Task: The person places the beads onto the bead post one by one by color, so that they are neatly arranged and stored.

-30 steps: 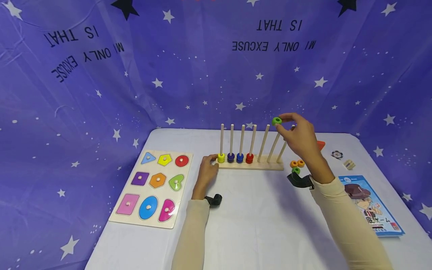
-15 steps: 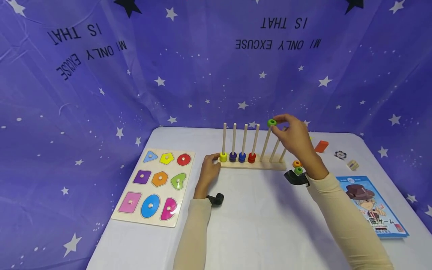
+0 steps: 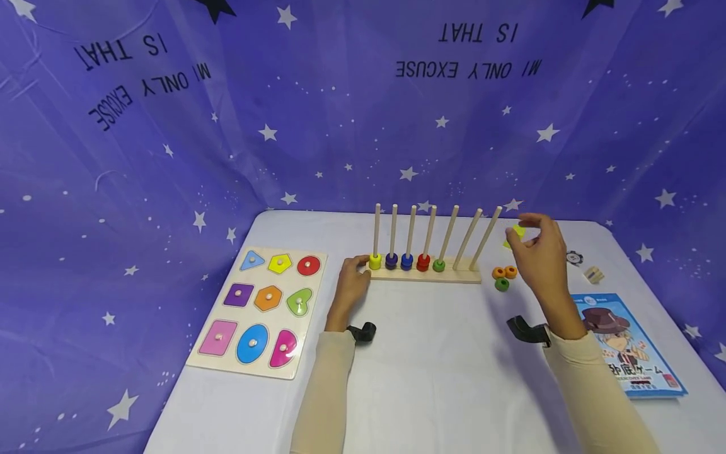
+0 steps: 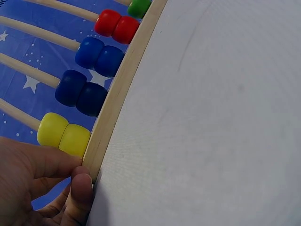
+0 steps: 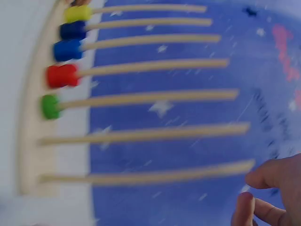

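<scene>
A wooden peg rack (image 3: pixel 467 276) with a row of upright pegs stands at the back of the table. Two yellow beads (image 4: pixel 63 134), two dark blue, two blue and two red beads sit on its first pegs, and one green bead (image 3: pixel 439 265) is at the foot of another. The two rightmost pegs carry none. My left hand (image 3: pixel 350 285) pinches the rack's left end between thumb and fingers. My right hand (image 3: pixel 539 258) is in the air right of the rack, thumb and fingers apart and holding nothing. Two orange beads (image 3: pixel 498 272) and a green bead (image 3: pixel 501 285) lie below and left of it.
At left lies a shape puzzle board (image 3: pixel 258 313) with knobbed pieces. A yellow piece (image 3: pixel 515 234) lies behind my right hand. Further right are a round chip (image 3: pixel 575 257), a small wooden piece (image 3: pixel 593 274) and a blue illustrated box (image 3: pixel 629 347). A starry purple cloth (image 3: pixel 363 126) hangs behind.
My right hand let go of the green bead, which went from the top of a peg to its foot. The hand then moved right. My left hand stayed on the rack.
</scene>
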{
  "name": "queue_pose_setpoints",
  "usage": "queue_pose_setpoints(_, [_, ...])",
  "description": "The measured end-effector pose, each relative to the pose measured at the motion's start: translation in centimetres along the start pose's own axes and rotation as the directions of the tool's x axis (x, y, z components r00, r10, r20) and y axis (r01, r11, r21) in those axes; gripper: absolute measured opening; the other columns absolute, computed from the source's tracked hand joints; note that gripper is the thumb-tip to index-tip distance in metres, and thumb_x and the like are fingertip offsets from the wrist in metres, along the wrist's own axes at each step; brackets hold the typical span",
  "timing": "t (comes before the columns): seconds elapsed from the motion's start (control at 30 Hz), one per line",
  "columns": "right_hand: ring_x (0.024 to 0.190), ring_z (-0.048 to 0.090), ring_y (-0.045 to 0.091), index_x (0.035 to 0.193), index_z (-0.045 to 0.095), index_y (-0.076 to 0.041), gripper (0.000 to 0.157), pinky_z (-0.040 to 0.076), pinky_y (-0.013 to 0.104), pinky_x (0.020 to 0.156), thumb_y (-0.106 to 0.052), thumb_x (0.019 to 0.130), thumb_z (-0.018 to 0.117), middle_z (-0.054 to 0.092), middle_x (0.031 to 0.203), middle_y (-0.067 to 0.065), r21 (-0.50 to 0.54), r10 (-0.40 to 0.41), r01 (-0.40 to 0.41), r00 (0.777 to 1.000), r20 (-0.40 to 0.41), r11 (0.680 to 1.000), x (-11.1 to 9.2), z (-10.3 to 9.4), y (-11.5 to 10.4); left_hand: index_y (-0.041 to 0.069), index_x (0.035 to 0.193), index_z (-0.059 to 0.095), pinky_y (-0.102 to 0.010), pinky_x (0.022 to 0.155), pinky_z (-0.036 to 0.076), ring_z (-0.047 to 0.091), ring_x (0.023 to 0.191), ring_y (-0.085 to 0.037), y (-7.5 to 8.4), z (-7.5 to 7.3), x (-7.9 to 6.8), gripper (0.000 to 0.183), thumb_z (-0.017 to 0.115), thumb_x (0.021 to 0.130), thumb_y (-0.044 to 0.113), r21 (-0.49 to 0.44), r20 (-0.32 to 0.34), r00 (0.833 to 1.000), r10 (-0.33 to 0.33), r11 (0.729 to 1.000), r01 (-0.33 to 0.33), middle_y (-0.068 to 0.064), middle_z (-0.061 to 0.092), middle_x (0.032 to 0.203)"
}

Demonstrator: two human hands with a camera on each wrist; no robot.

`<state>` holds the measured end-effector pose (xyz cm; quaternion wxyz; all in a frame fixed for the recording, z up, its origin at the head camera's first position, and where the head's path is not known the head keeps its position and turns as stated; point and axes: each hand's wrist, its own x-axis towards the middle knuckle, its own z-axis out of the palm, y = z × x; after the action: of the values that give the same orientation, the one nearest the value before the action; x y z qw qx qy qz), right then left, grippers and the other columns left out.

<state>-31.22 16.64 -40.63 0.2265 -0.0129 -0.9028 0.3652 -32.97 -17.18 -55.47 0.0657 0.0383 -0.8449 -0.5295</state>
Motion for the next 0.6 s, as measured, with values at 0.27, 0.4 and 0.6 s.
queue_pose_setpoints(0.27, [0.099,0.050,0.038,0.123,0.046,0.004,0.052,0.040,0.039,0.070,-0.033,0.090,0.063,0.051,0.114,0.024,-0.101,0.176,-0.157,0.962,0.210,0.982,-3.5,3.1,8.4,0.005,0.125,0.060,-0.043,0.100,0.036,0.051,0.113,-0.028,0.1,0.0,-0.2,0.037,0.059,0.088,0.004,0.005,-0.012,1.000,0.006,1.000,-0.006,-0.014,0.053,0.119])
queue_pose_setpoints(0.4, [0.096,0.050,0.036,0.122,0.044,0.007,0.054,0.042,0.042,0.071,-0.030,0.089,0.065,0.051,0.109,0.023,-0.161,0.238,-0.199,0.929,0.282,0.967,-4.7,4.4,10.6,0.005,0.125,0.060,-0.043,0.100,0.036,0.050,0.113,-0.028,-0.1,0.3,-0.4,0.037,0.059,0.088,0.005,0.008,-0.009,1.000,0.001,1.000,-0.001,-0.013,0.053,0.119])
queue_pose_setpoints(0.6, [0.095,0.050,0.035,0.120,0.046,0.007,0.049,0.044,0.048,0.077,-0.026,0.088,0.064,0.051,0.105,0.022,-0.163,0.235,-0.196,0.934,0.270,0.967,-4.9,5.3,11.9,0.005,0.125,0.060,-0.044,0.100,0.036,0.050,0.113,-0.029,0.2,0.3,-0.3,0.037,0.059,0.088,0.004,-0.001,-0.018,1.000,0.006,1.000,-0.006,-0.014,0.053,0.119])
